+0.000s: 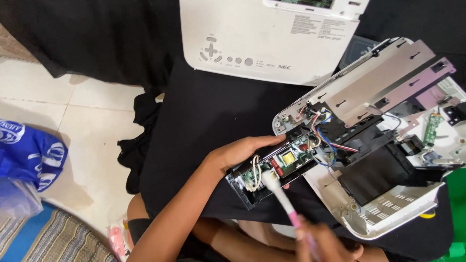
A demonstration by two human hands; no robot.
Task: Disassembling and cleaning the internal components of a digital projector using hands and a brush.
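Circuit board [285, 161] under left hand [242, 150] gripping its black housing, toothbrush [280, 194] in right hand [325, 246] against it.

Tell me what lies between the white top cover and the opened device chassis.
In the head view, only bare black cloth separates the white top cover from the opened chassis.

Single head-worn view, steeply downward and close over the black-draped worktable [201, 116], tiled floor [62, 132] at left.

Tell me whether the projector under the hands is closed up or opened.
Opened: the projector shows bare circuit board and wires; its white cover lies apart.
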